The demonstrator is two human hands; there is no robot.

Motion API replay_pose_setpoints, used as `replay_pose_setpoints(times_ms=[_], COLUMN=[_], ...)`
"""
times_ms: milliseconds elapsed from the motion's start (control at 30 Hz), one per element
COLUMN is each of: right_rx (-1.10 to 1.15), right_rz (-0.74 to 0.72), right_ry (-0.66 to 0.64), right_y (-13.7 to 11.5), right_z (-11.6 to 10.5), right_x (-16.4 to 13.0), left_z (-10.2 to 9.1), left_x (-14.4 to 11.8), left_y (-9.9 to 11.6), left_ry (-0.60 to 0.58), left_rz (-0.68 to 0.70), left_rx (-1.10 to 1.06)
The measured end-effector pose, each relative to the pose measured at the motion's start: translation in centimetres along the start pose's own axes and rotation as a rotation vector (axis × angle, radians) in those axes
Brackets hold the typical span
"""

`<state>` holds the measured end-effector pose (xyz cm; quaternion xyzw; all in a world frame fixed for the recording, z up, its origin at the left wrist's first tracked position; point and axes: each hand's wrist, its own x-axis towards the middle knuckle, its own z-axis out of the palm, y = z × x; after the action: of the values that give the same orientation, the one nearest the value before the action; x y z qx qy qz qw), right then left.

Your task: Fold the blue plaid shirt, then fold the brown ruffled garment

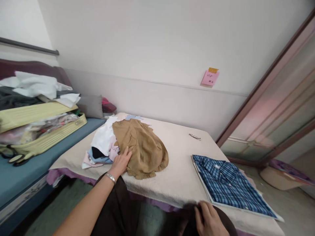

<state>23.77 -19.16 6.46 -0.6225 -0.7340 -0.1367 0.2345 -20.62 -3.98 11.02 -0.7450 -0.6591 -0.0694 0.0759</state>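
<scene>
Right grip (pixel 209 220) (low), left grip (pixel 120 163) touching tan garment (pixel 142 147)

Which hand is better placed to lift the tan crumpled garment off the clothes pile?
Left, probably: the left hand already rests on the tan crumpled garment. The right hand is down at the near bed edge.

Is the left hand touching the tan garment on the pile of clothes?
Touching. The head view shows the left hand lying on the near edge of the tan garment, fingers spread flat on the cloth with no gap showing.
</scene>
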Motion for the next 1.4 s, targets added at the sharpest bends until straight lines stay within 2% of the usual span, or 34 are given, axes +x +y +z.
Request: replay_pose_setpoints(times_ms=[133,233,367,500,600,700,800,900,1033,1133,1267,1400], right_rx=[0.001,-0.081,-0.112,-0.068,-0.032,0.037,0.131,0.219,0.253,0.222,0.172,0.211], right_rz=[-0.133,-0.308,-0.441,-0.462,-0.455,-0.430,-0.385,-0.315,-0.258,-0.236,-0.242,-0.264], right_ry=[-0.194,-0.299,-0.299,-0.293,-0.322,-0.348,-0.397,-0.434,-0.416,-0.372,-0.327,-0.326], right_y=[-4.1,-5.3,-5.0,-4.3,-4.4,-4.8,-5.2,-5.5,-5.9,-6.5,-7.2,-7.6], right_z=[4.2,7.9,11.8,13.9,14.6,14.4,13.5,12.5,12.6,13.5,14.8,15.0], right_x=[6.1,10.3,13.3,14.4,15.1,15.9,16.5,16.6,16.5,16.3,16.6,17.3], left_z=[-0.2,-0.3,0.5,1.0,1.1,1.2,1.2,0.8,0.3,0.2,0.2,0.2], left_x=[0.0,0.5,0.9,1.1,1.6,2.1,2.4,2.5,2.5,2.6,2.6,2.7], left_y=[-0.2,-0.5,-1.0,-1.0,-0.9,-1.0,-1.6,-2.5,-3.0,-3.0,-3.0,-3.1], left_ry=[0.021,0.029,0.020,-0.038,-0.056,-0.008,0.172,0.397,0.531,0.574,0.573,0.556], left_rz=[-0.228,-0.311,-0.191,-0.066,-0.034,0.002,-0.028,-0.152,-0.289,-0.350,-0.392,-0.398], left_rx=[0.077,0.075,0.015,-0.092,-0.179,-0.285,-0.430,-0.502,-0.462,-0.437,-0.415,-0.398])
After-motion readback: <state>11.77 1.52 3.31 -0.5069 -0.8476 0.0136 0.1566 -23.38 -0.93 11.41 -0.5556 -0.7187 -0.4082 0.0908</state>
